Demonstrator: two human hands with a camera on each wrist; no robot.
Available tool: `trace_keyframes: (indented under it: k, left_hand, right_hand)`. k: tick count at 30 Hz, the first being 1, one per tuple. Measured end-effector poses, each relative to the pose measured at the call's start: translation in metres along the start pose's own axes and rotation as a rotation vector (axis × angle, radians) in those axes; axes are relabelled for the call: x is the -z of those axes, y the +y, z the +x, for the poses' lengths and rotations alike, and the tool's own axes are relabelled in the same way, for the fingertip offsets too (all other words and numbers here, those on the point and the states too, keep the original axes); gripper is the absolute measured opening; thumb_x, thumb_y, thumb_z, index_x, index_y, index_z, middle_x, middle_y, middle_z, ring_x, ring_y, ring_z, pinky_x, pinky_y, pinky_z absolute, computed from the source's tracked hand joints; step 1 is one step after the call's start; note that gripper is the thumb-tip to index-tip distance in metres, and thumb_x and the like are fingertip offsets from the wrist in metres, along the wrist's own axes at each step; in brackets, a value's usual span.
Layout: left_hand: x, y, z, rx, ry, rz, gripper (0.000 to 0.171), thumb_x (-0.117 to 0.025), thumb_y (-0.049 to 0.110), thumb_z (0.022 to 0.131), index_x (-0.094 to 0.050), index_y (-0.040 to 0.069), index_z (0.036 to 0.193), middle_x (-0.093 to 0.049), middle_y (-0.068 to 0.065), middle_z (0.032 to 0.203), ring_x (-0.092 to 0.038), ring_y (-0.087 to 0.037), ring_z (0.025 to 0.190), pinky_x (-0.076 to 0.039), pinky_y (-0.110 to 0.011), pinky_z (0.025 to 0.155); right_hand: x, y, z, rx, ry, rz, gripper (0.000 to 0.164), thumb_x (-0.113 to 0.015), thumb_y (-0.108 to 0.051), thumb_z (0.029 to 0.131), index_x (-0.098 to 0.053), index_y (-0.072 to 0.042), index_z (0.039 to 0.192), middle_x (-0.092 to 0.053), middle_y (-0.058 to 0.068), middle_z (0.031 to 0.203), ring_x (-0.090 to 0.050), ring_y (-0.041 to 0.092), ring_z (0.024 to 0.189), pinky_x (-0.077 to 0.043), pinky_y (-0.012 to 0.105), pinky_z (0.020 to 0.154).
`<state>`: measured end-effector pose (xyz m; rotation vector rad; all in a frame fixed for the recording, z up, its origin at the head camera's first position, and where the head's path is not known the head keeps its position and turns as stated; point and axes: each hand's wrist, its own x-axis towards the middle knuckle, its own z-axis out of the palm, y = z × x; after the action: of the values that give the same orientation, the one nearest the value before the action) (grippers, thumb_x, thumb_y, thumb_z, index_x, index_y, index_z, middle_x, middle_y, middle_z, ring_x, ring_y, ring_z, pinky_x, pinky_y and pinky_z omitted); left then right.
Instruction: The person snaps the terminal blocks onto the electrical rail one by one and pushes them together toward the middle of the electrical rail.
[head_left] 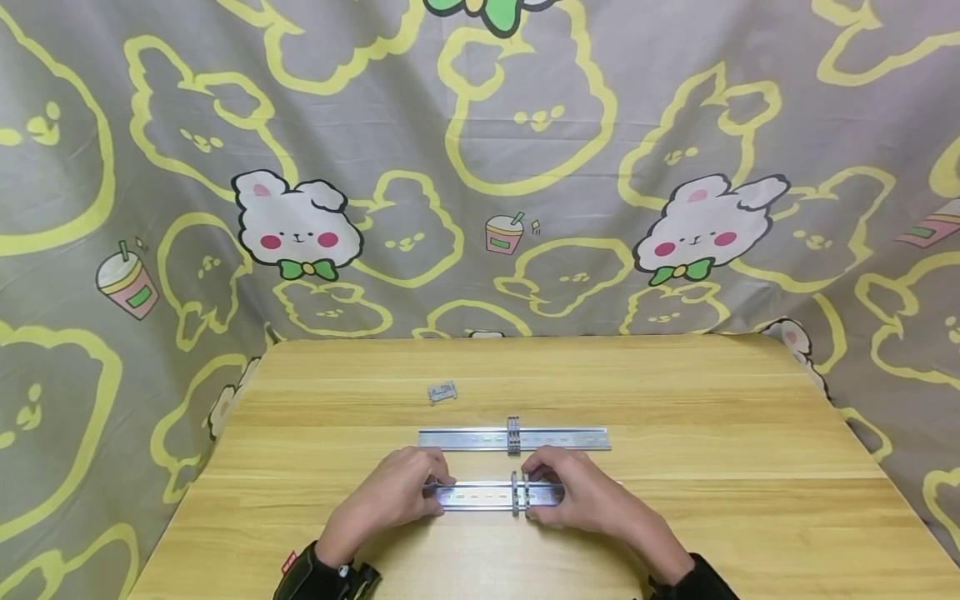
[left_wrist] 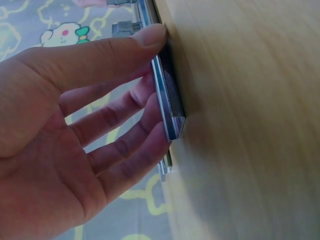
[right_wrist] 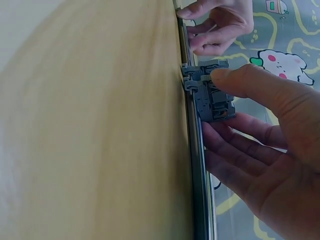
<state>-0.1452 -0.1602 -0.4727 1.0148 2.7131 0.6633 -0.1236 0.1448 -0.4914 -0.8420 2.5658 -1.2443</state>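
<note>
A silver DIN rail (head_left: pixel 476 497) lies along the near part of the table. My left hand (head_left: pixel 405 487) grips its left end, thumb on the near edge and fingers on the far edge. Two thin grey terminal blocks stand on this rail right of its middle. Between thumb and fingers, my right hand (head_left: pixel 581 492) pinches the right-hand terminal block (right_wrist: pixel 212 102); the left-hand terminal block (head_left: pixel 515 493) stands close beside it. In the left wrist view the rail's end (left_wrist: pixel 175 127) shows past my left fingers (left_wrist: pixel 135 155). My right hand covers part of the rail.
A second DIN rail (head_left: pixel 562 439) lies parallel behind the first, with a cluster of terminal blocks (head_left: pixel 513 437) near its middle. Farther back, left of centre, a loose grey terminal block (head_left: pixel 442 392) lies flat on the wooden table (head_left: pixel 315 392). A patterned curtain (head_left: pixel 420 275) surrounds the table's back and sides.
</note>
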Motion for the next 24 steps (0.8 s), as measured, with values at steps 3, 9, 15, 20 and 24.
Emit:
trace_keyframes:
  k: [3, 9, 15, 20, 24]
  left_hand:
    - [0.0002, 0.0003, -0.0002, 0.005, -0.001, -0.004, 0.029, -0.092, 0.012, 0.072, -0.082, 0.010, 0.099, -0.072, 0.005, 0.095, -0.058, -0.006, 0.075, -0.047, -0.023, 0.066]
    - [0.0011, 0.0013, -0.0007, 0.010, -0.002, -0.009, 0.029, -0.092, 0.011, 0.072, -0.081, 0.009, 0.099, -0.072, 0.004, 0.096, -0.058, -0.006, 0.075, -0.046, -0.022, 0.065]
    - [0.0009, 0.0009, -0.0013, 0.013, -0.003, -0.011, 0.030, -0.092, 0.011, 0.072, -0.081, 0.008, 0.100, -0.072, 0.004, 0.096, -0.057, -0.006, 0.074, -0.045, -0.022, 0.065]
    - [0.0004, 0.0001, -0.0012, 0.013, -0.004, -0.008, 0.030, -0.092, 0.012, 0.072, -0.081, 0.009, 0.100, -0.071, 0.005, 0.096, -0.056, -0.006, 0.073, -0.045, -0.022, 0.064]
    - [-0.0001, -0.0002, -0.0005, 0.009, -0.002, -0.005, 0.030, -0.092, 0.012, 0.072, -0.081, 0.010, 0.100, -0.072, 0.004, 0.096, -0.058, -0.006, 0.075, -0.047, -0.021, 0.066]
  right_hand:
    - [-0.0003, -0.0016, 0.0002, 0.003, 0.001, -0.008, 0.046, -0.090, -0.009, 0.074, -0.066, -0.004, 0.113, -0.070, 0.002, 0.106, -0.067, 0.013, 0.094, -0.059, 0.029, 0.082]
    - [-0.0022, -0.0033, 0.0002, 0.018, 0.006, -0.027, 0.047, -0.089, -0.009, 0.074, -0.066, -0.005, 0.115, -0.071, 0.003, 0.107, -0.068, 0.016, 0.095, -0.059, 0.030, 0.083]
    - [-0.0045, -0.0030, 0.0011, 0.037, 0.016, -0.040, 0.048, -0.089, -0.010, 0.074, -0.066, -0.005, 0.115, -0.071, 0.003, 0.108, -0.068, 0.016, 0.096, -0.059, 0.030, 0.084]
    - [-0.0048, -0.0025, 0.0013, 0.042, 0.018, -0.050, 0.047, -0.089, -0.011, 0.075, -0.066, -0.006, 0.115, -0.071, 0.002, 0.108, -0.068, 0.014, 0.097, -0.058, 0.031, 0.085]
    - [-0.0032, -0.0025, 0.0003, 0.041, 0.013, -0.052, 0.048, -0.089, -0.012, 0.076, -0.065, -0.006, 0.116, -0.071, 0.001, 0.109, -0.067, 0.011, 0.098, -0.058, 0.031, 0.086]
